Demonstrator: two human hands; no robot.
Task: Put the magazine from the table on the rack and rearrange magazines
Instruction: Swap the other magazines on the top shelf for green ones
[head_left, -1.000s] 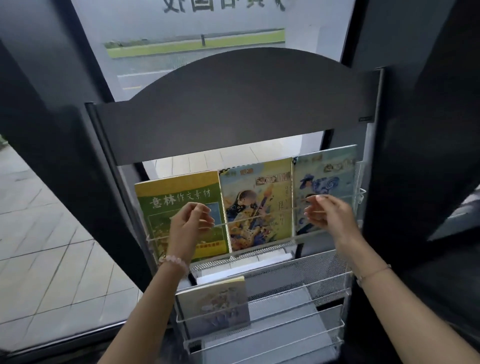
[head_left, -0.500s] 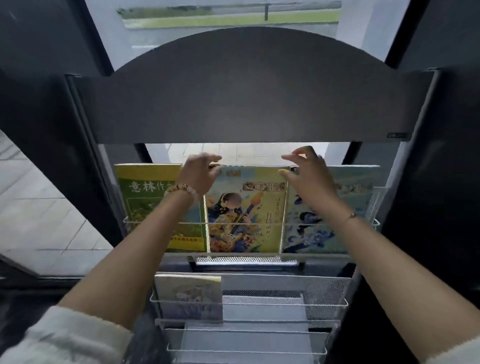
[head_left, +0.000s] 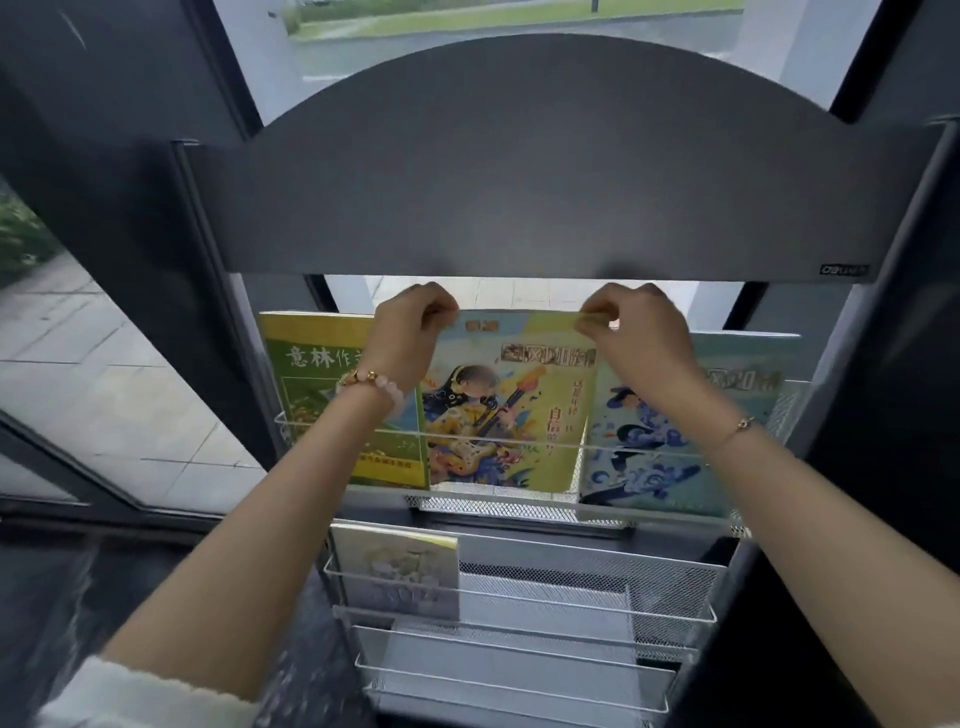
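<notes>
A dark metal magazine rack (head_left: 519, 171) with wire-mesh shelves stands in front of me. Its top shelf holds three magazines side by side. The middle one is a yellow magazine with a guitar player (head_left: 511, 405). My left hand (head_left: 410, 332) pinches its top left corner and my right hand (head_left: 636, 332) pinches its top right corner. A green magazine (head_left: 306, 384) stands to its left and a blue-green magazine (head_left: 670, 457) to its right. One pale magazine (head_left: 397, 571) stands at the left of the shelf below.
The lower mesh shelves (head_left: 571, 597) hold nothing to the right of the pale magazine. Behind the rack are dark window frames (head_left: 119, 208) and glass, with paved ground (head_left: 104, 374) outside on the left.
Both hands rose from the front of the top shelf to the upper edge of the yellow magazine and closed on its corners. The view moved closer to the rack.
</notes>
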